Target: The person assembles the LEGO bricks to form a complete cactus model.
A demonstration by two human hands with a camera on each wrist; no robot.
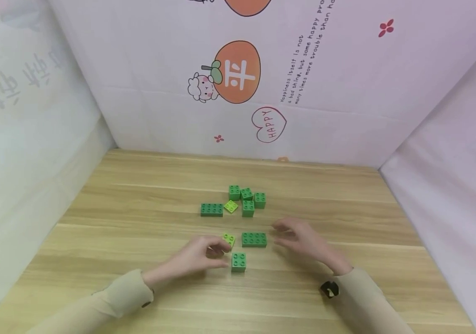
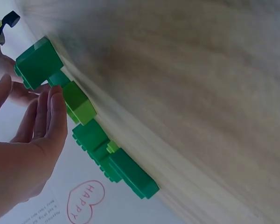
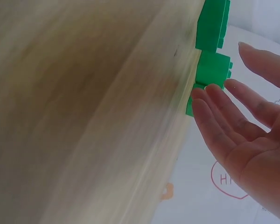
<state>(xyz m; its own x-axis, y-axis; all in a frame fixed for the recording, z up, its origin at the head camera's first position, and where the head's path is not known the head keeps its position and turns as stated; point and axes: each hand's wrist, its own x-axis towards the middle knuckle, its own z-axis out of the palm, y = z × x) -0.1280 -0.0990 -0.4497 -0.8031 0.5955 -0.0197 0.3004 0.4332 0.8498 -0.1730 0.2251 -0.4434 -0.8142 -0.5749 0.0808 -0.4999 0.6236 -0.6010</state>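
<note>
In the head view, the left hand [image 1: 200, 254] is held with thumb and fingers apart. At its one o'clock, a dark green long block [image 1: 211, 210] is seen. A lime block [image 1: 229, 238] is partly covered by that hand; whether it is touched cannot be told. At the lime one's five o'clock, a small green block [image 1: 239, 262] is placed. At the small one's one o'clock, a brighter green long block [image 1: 254, 239] is set; at its three o'clock, the right hand [image 1: 302, 239] is held, thumb parted from fingers.
</note>
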